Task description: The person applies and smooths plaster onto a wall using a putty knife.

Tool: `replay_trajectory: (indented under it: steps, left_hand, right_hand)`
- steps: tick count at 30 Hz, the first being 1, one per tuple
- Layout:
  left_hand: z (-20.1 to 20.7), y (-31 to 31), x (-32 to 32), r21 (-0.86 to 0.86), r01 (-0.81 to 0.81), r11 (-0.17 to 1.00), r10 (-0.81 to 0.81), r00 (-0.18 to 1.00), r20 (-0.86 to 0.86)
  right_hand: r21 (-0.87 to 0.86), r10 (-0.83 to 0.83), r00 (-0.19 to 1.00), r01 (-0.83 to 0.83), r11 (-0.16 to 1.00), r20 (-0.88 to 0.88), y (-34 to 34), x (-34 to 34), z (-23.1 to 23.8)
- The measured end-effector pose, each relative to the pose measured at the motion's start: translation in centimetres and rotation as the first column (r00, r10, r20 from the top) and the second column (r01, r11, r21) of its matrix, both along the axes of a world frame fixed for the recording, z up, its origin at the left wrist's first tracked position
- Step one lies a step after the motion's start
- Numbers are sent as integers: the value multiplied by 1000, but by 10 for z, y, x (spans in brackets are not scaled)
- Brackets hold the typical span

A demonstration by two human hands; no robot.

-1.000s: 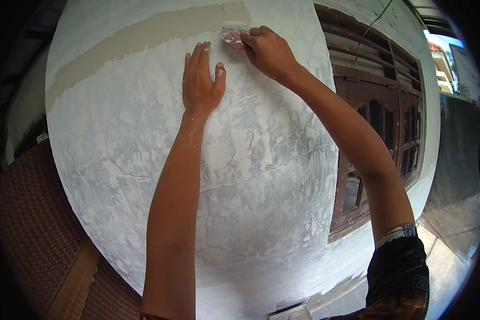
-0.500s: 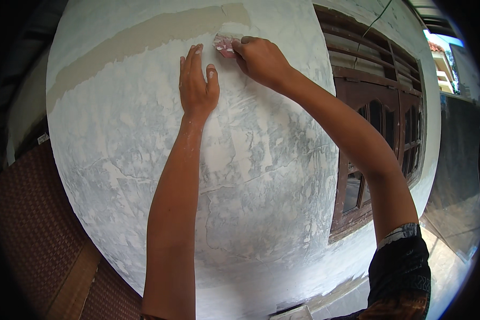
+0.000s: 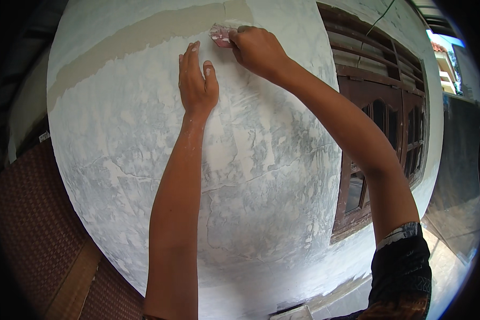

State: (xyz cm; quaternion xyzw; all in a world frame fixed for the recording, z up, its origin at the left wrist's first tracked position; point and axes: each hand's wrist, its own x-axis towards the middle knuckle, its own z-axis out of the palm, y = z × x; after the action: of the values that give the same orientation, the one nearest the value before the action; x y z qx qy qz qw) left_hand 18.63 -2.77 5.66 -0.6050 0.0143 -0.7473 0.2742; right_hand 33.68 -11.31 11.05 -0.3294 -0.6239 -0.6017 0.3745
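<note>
My right hand grips a small reddish scraper, smeared with white filler, and holds it against the upper wall. Its blade meets the lower edge of a beige-grey band that curves across the top of the white, patchy wall. Left of the scraper and a little lower, my left hand is raised at the wall with fingers extended and thumb apart. Nothing is in it, and white specks mark its fingertips. Whether its palm presses the wall is hard to see.
A dark brown wooden window with slats above stands to the right, a thin cable hanging over it. Brown woven panels lie at the lower left. Fine cracks cross the wall below my hands.
My right hand and the scraper have moved slightly up and left along the band's lower edge. The left hand stays in nearly the same place.
</note>
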Motion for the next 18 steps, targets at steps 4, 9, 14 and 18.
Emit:
replay_trajectory:
  steps: [4,9,14,18]
  left_hand:
    - [3,-4,12,0,22,1000,-22,1000,1]
    - [0,2,5,2,31,1000,-31,1000,4]
    - [-1,1,3,1,31,1000,-31,999,13]
    - [2,-2,10,-3,42,999,-42,999,9]
  right_hand:
    - [174,1,996,14,985,-86,-4,17,56]
    - [65,-81,996,79,995,32,3,10,29]
    - [79,35,997,-41,996,70,1,-1,4]
    - [172,-29,998,38,984,-59,-4,5,57]
